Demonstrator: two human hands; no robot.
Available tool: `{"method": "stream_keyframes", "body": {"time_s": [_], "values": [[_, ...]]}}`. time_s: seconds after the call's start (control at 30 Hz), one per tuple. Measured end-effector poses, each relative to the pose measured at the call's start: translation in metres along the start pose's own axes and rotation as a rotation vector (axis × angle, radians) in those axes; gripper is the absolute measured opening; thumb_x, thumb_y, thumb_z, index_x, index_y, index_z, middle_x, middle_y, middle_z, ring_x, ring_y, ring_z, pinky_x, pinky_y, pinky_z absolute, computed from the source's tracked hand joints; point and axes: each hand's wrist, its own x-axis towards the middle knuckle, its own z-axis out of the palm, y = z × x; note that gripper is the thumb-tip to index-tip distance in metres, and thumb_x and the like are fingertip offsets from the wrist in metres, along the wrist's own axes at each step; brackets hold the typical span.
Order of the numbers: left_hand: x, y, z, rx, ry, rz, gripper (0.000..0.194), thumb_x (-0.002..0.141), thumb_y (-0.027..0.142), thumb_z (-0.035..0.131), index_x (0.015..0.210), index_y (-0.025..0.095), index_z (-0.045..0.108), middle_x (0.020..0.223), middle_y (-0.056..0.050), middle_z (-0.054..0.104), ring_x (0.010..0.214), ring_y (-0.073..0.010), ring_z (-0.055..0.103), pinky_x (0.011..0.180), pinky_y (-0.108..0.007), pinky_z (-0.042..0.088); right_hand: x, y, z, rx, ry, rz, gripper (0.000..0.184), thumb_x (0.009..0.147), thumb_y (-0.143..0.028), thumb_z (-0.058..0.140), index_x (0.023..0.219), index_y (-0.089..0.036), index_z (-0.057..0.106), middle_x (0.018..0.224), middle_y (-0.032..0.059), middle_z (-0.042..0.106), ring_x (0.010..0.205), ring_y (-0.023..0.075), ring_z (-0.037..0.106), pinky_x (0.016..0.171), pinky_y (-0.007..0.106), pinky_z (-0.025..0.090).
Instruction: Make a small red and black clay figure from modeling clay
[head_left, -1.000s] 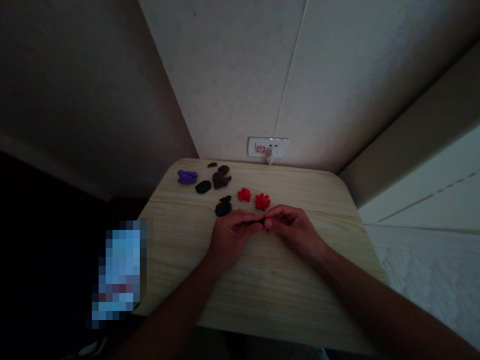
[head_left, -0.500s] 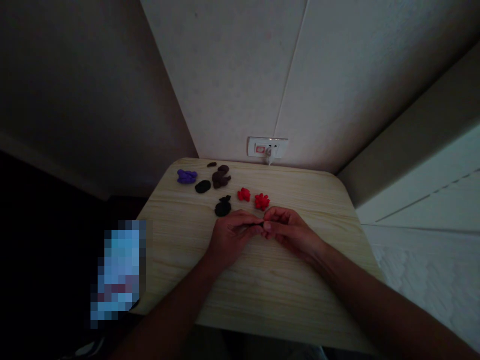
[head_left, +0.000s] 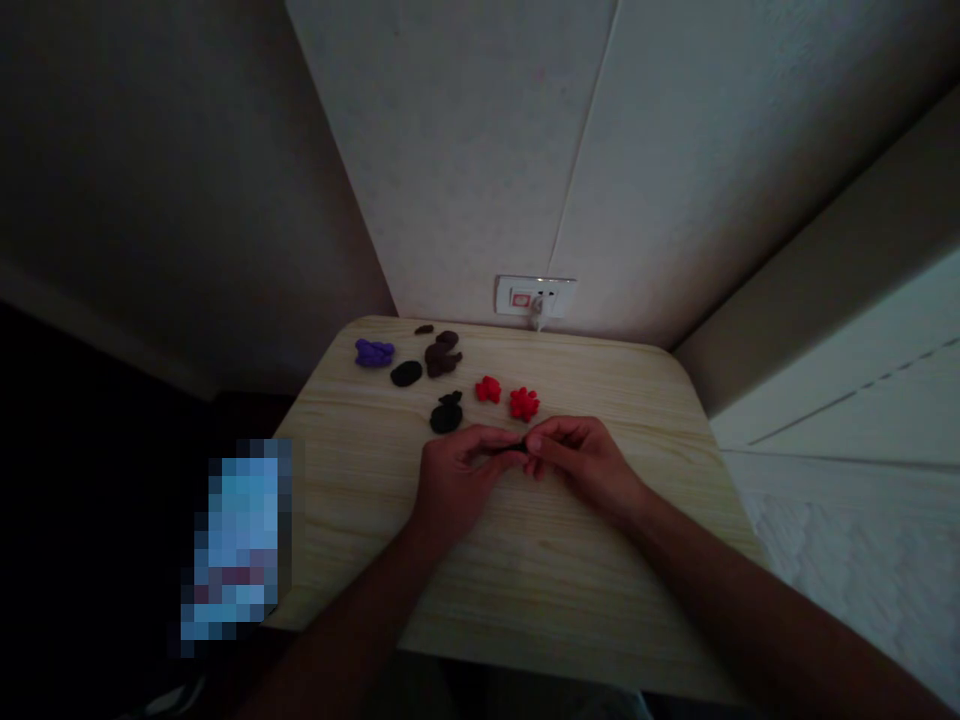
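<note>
Small dark piece (head_left: 516,448) sits between both hands, just on the person's side of the spiky red lump (head_left: 524,403), over the tabletop (head_left: 562,580); left hand (head_left: 457,480) has its grip nearly closed, thumb below and fingers above, piece pinched in the narrow gap; right hand (head_left: 592,465) has its grip closed to a fine pinch, thumb and index tips at the piece's right end, other fingers curled; most of the piece is hidden by fingers, so full shape can't be told; likely very light, soft and doughy, judging by the rounded, hand-shaped look of the lumps nearby; probably dents or stretches under a firm squeeze, thin parts could tear; slipping seems a small risk, sticking to skin a bigger one; best hold is light fingertip pads on the thicker part or along the edges, left steadying, right touching only the end; black lump (head_left: 446,416) lies near the left hand, smaller red lump (head_left: 488,389) beside the spiky one; farther off, black disc (head_left: 406,373), brown lump (head_left: 442,357) and purple lump (head_left: 373,353); all look soft too, better taken from the sides than pressed from above.
</note>
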Motion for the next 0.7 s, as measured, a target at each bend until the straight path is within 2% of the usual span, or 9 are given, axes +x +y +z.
{"method": "stream_keyframes", "body": {"time_s": [0.1, 0.23, 0.33, 0.4, 0.57, 0.7], "values": [[0.0005, -0.0006, -0.0007, 0.071, -0.012, 0.041, 0.018, 0.072, 0.021, 0.088, 0.089, 0.021, 0.081, 0.086, -0.004, 0.082, 0.078, -0.0185, 0.076, 0.076, -0.029, 0.063, -0.0008, -0.0013, -0.0030, -0.082, 0.032, -0.062, 0.023, 0.076, -0.039, 0.088, 0.078, -0.017, 0.080, 0.066, 0.0031, 0.075, 0.056, 0.0127, 0.065, 0.058, 0.025, 0.053], [0.0030, -0.0006, -0.0021, 0.049, -0.037, 0.000, 0.028, 0.073, 0.027, 0.088, 0.098, 0.020, 0.079, 0.096, -0.007, 0.081, 0.084, -0.0211, 0.077, 0.078, -0.032, 0.063, -0.0024, -0.0035, -0.0068, -0.151, 0.088, -0.119, 0.019, 0.072, -0.033, 0.091, 0.084, -0.021, 0.082, 0.070, 0.0015, 0.077, 0.060, 0.0134, 0.067, 0.062, 0.026, 0.055], [0.0045, 0.0005, -0.0028, 0.038, -0.075, -0.006, 0.015, 0.080, 0.025, 0.081, 0.095, 0.021, 0.080, 0.092, -0.006, 0.082, 0.083, -0.0204, 0.077, 0.079, -0.032, 0.063, -0.0035, -0.0037, -0.0082, -0.167, 0.087, -0.139, 0.017, 0.074, -0.030, 0.090, 0.088, -0.024, 0.083, 0.079, 0.0024, 0.080, 0.069, 0.0151, 0.071, 0.068, 0.028, 0.058], [0.0045, 0.0016, -0.0027, 0.026, -0.072, 0.000, 0.010, 0.080, 0.022, 0.079, 0.091, 0.021, 0.080, 0.089, -0.005, 0.081, 0.081, -0.0197, 0.076, 0.078, -0.032, 0.063, -0.0042, -0.0033, -0.0084, -0.178, 0.083, -0.152, 0.017, 0.074, -0.030, 0.090, 0.089, -0.024, 0.083, 0.081, 0.0027, 0.080, 0.071, 0.0161, 0.072, 0.070, 0.029, 0.058], [0.0030, 0.0033, -0.0013, -0.039, -0.042, -0.062, 0.009, 0.078, 0.022, 0.080, 0.086, 0.018, 0.079, 0.073, -0.003, 0.078, 0.065, -0.0169, 0.071, 0.063, -0.027, 0.059, -0.0058, -0.0016, -0.0063, -0.259, 0.084, -0.160, 0.017, 0.073, -0.030, 0.091, 0.087, -0.024, 0.084, 0.079, 0.0032, 0.080, 0.069, 0.0166, 0.070, 0.067, 0.029, 0.057], [0.0028, 0.0041, -0.0009, -0.043, -0.078, -0.063, 0.007, 0.079, 0.021, 0.077, 0.085, 0.018, 0.077, 0.071, -0.002, 0.075, 0.061, -0.0152, 0.067, 0.061, -0.027, 0.056, -0.0066, 0.0002, -0.0017, -0.269, 0.096, -0.167, 0.015, 0.075, -0.034, 0.089, 0.086, -0.024, 0.083, 0.077, 0.0028, 0.079, 0.068, 0.0158, 0.069, 0.066, 0.028, 0.056]]}}
